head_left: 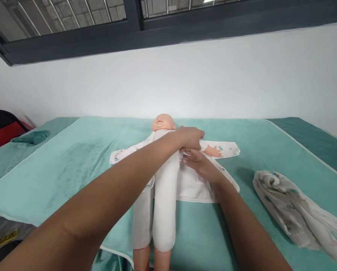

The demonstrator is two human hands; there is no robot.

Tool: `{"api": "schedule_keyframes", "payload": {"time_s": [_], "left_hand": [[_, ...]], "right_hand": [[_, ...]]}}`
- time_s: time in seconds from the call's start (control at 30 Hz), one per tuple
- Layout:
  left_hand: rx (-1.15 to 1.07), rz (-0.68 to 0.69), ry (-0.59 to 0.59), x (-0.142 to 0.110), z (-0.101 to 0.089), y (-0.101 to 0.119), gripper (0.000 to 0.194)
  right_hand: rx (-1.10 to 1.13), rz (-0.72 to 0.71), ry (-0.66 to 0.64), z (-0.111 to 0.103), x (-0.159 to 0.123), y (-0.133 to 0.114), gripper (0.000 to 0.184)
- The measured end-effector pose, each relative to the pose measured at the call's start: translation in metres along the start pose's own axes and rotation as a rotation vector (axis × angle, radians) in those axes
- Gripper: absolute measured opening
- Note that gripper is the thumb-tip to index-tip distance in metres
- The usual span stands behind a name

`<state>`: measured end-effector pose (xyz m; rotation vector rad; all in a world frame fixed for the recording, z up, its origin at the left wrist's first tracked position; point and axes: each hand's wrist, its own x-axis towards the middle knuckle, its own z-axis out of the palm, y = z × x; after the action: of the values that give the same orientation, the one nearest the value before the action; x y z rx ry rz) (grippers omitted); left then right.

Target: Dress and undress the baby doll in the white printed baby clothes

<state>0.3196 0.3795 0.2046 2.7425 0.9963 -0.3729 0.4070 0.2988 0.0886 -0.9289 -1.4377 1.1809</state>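
Note:
A baby doll lies on its back, its body and upper legs white and its head at the far end. Beneath its side spreads a white printed baby shirt, with one sleeve along the doll's arm on the left. The doll's bare hand rests on the other sleeve. My left hand reaches across the chest, closed around the doll's arm near that sleeve. Just below it, my right hand has bent fingers at the doll's side; what they hold is hidden.
A bundled printed baby garment lies on the right of the green mat. A white wall and a dark window frame stand behind. A red and black object sits at the far left.

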Motion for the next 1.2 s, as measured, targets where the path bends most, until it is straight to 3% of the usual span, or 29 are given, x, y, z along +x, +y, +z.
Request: {"api": "schedule_keyframes", "payload": {"time_s": [0.1,0.27,0.37,0.43,0.53,0.63,0.8,0.87,0.97,1.07,1.2], "left_hand": [[0.081,0.047,0.115,0.0,0.001,-0.002,0.054],[0.123,0.069,0.114,-0.002,0.001,-0.002,0.034],[0.15,0.047,0.163,-0.008,0.003,0.0,0.025],[0.147,0.031,0.23,-0.012,0.006,-0.001,0.027],[0.2,0.035,0.357,-0.015,0.014,-0.004,0.028],[0.318,0.028,0.402,-0.015,0.022,-0.005,0.028],[0.415,-0.01,0.348,-0.016,0.022,-0.004,0.031],[0.434,-0.027,0.333,-0.017,0.018,-0.006,0.032],[0.47,-0.072,0.285,-0.017,0.016,-0.007,0.032],[0.49,-0.131,0.238,-0.01,0.02,-0.004,0.027],[0.437,-0.198,0.249,0.003,0.03,0.003,0.025]], "right_hand": [[-0.149,-0.014,0.025,-0.002,-0.002,0.002,0.03],[-0.319,-0.033,0.071,0.005,-0.004,-0.003,0.034],[-0.427,-0.048,0.112,-0.001,-0.003,-0.003,0.032],[-0.589,-0.025,0.246,-0.015,-0.002,0.0,0.03],[-0.863,0.179,0.583,-0.043,-0.004,0.007,0.029],[-0.968,0.359,0.698,-0.059,-0.009,0.01,0.029],[-0.798,0.285,0.712,-0.061,-0.011,0.004,0.028],[-0.701,0.265,0.803,-0.062,-0.01,-0.001,0.029],[-0.354,0.211,0.932,-0.063,-0.009,-0.01,0.033],[-0.096,0.135,0.924,-0.056,-0.012,-0.021,0.033],[-0.067,0.004,0.86,-0.041,-0.019,-0.035,0.032]]}}
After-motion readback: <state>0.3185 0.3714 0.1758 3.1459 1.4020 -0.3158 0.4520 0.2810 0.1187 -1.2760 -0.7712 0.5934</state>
